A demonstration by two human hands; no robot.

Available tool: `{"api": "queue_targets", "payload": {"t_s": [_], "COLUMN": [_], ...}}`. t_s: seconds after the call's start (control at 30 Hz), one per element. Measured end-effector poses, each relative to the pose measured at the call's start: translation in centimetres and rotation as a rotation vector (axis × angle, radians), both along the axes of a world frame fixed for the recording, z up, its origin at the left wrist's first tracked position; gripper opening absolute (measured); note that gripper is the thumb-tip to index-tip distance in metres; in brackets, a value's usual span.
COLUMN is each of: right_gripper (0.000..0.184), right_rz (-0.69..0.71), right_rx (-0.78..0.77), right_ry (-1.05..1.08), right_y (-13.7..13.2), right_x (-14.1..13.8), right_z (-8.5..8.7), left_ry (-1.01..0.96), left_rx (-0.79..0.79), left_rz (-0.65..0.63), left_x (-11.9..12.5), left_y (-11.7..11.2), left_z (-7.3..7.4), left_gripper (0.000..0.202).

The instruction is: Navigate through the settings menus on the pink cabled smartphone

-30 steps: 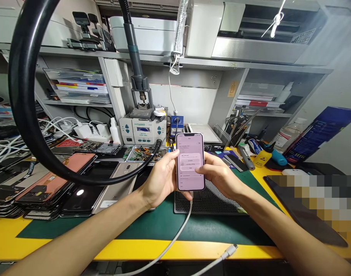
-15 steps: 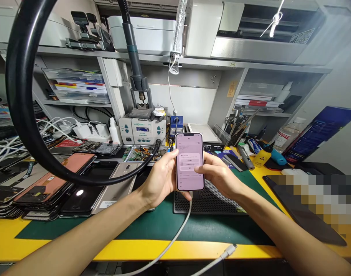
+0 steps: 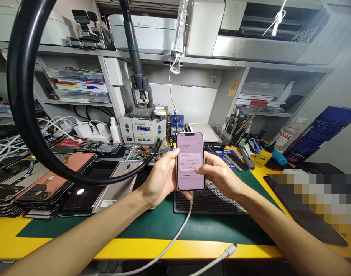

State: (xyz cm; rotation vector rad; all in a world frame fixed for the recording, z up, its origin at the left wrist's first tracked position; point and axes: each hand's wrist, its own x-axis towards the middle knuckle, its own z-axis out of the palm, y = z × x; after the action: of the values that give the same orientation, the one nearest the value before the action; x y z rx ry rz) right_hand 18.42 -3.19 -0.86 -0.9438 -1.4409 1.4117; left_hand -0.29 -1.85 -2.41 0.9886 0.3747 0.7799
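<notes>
A smartphone (image 3: 189, 159) stands upright between my two hands, its lit screen showing a settings-like page with a pop-up box of several buttons. My left hand (image 3: 160, 176) grips its left edge, the thumb along the side and a fingertip showing below. My right hand (image 3: 221, 170) holds the right edge, with the thumb over the lower buttons of the pop-up; its other fingers are mostly hidden. A white charging cable (image 3: 183, 222) runs down from the phone's bottom end. Beneath the hands lies a black perforated pad (image 3: 210, 207) on a green mat (image 3: 152, 228).
Several used phones and screens (image 3: 57, 176) are stacked at the left. A black hose (image 3: 15, 92) loops in front of the soldering station (image 3: 143, 128). A yellow bottle (image 3: 263, 156) and tools stand at the right. A loose cable plug (image 3: 229, 250) hangs by the front edge.
Almost nothing differs. The view has shifted very slightly; both hands keep their hold on the phone, and the same pop-up is on its screen.
</notes>
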Motion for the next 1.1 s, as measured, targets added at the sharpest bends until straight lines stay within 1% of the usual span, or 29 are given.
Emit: {"api": "queue_targets", "payload": {"t_s": [0.47, 0.83, 1.1], "right_gripper": [0.036, 0.035, 0.036], "right_rz": [0.008, 0.008, 0.020], "right_rx": [0.024, 0.018, 0.040], "right_ry": [-0.029, -0.005, -0.030], "right_y": [0.00, 0.04, 0.11], "right_x": [0.23, 0.09, 0.24], "right_z": [-0.13, -0.13, -0.26], "left_ry": [0.026, 0.018, 0.010], "left_rx": [-0.015, -0.010, -0.007], "left_rz": [0.009, -0.004, -0.006], "left_x": [0.00, -0.04, -0.09], "left_y": [-0.17, 0.09, 0.06], "left_z": [0.27, -0.14, 0.04], "left_gripper": [0.063, 0.065, 0.064]}}
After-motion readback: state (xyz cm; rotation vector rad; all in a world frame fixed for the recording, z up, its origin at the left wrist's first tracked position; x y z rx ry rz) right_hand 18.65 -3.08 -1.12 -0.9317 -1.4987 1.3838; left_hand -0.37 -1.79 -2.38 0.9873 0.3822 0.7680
